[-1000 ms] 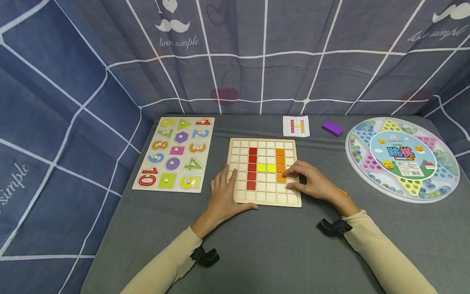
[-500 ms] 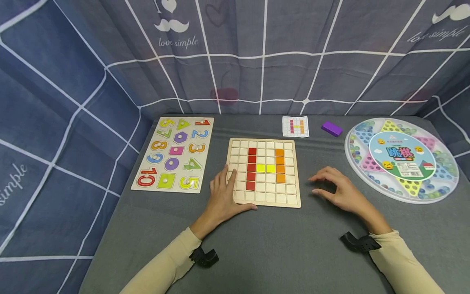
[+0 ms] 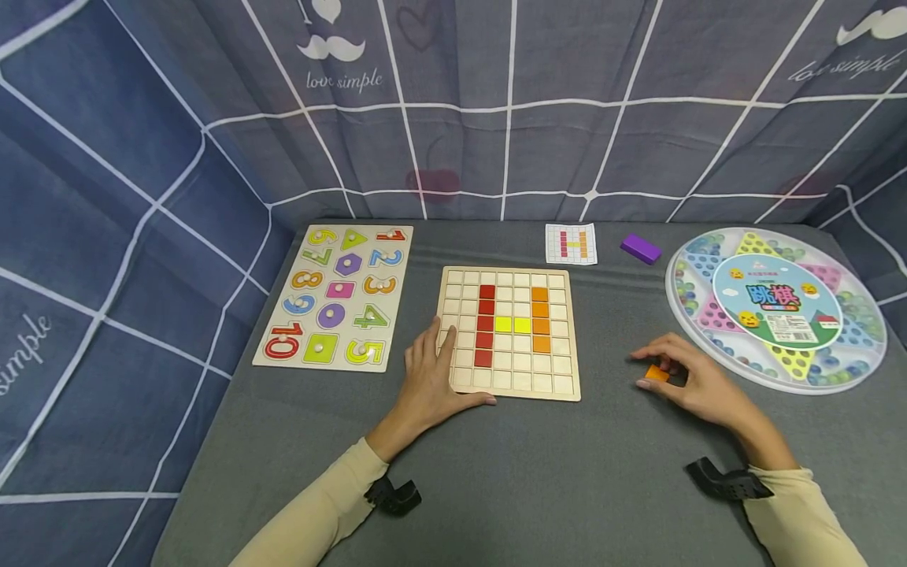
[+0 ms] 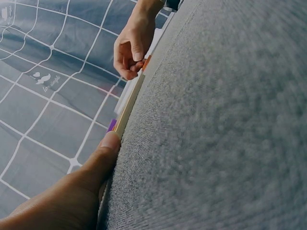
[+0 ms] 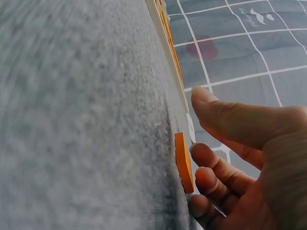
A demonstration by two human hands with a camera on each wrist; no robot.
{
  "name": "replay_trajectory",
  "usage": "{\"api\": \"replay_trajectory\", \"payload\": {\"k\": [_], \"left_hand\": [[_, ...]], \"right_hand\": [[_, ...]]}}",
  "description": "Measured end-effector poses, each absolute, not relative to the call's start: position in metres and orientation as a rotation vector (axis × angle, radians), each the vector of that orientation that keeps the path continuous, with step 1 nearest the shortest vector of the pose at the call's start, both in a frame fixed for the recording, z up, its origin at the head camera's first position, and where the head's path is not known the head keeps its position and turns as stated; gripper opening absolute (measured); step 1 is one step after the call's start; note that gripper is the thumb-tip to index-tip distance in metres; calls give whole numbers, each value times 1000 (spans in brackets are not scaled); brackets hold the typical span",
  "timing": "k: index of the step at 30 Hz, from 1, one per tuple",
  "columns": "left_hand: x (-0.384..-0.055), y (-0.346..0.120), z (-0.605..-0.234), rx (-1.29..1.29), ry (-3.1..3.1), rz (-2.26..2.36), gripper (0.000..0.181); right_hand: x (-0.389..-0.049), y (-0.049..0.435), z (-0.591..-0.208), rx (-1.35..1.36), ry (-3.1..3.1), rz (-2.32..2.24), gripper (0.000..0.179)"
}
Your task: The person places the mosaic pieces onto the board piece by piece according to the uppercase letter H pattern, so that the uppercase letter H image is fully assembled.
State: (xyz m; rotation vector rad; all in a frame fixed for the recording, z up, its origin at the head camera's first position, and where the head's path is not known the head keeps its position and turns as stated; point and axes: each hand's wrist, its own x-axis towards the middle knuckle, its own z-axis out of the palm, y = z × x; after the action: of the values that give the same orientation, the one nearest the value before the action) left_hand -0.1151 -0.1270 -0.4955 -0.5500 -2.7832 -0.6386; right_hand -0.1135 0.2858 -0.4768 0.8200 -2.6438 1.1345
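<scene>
My left hand [image 3: 428, 386] rests at the near left corner of a wooden grid board [image 3: 534, 386], fingers extended over its left side and thumb along the front edge. Set in the grid are a column of red squares [image 3: 485, 324], two yellow squares [image 3: 512, 324] and a column of orange squares [image 3: 541, 327]. To the right of the board, my right hand [image 3: 697, 382] is over an orange block [image 3: 657, 373] on the table. In the right wrist view the orange block [image 5: 183, 163] lies beside the fingertips, with the thumb and index finger spread apart.
A number-and-shape puzzle board [image 3: 329, 299] lies at the left. A small pattern card [image 3: 571, 243] and a purple block [image 3: 641, 248] are behind the grid board. The round Chinese checkers set [image 3: 775, 307] is at the right, just beyond my right hand.
My right hand has left the orange column on the grid board and moved right to the loose orange block. My left hand has stayed on the board.
</scene>
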Motion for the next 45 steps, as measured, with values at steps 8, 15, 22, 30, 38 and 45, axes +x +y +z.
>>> {"api": "replay_trajectory", "payload": {"k": [8,15,22,30,38,45], "left_hand": [[-114,-127,-495,-544,-2796,-647,125],[-115,-127,-496,-540,-2800,-664,125],[-115,-127,-496,-540,-2803,-663,125],[-115,-127,-496,-538,-2803,-660,126],[-114,-127,-497,-540,-2820,-675,125],[-116,-127,-495,-538,-2810,-669,124]], "right_hand": [[-110,299,-477,904,-2757,1193,55],[-109,305,-474,1008,-2790,1111,58],[-105,310,-471,1077,-2797,1145,61],[-109,305,-473,997,-2820,1108,53],[-114,293,-478,958,-2713,1148,41],[-120,286,-479,894,-2666,1154,38]]}}
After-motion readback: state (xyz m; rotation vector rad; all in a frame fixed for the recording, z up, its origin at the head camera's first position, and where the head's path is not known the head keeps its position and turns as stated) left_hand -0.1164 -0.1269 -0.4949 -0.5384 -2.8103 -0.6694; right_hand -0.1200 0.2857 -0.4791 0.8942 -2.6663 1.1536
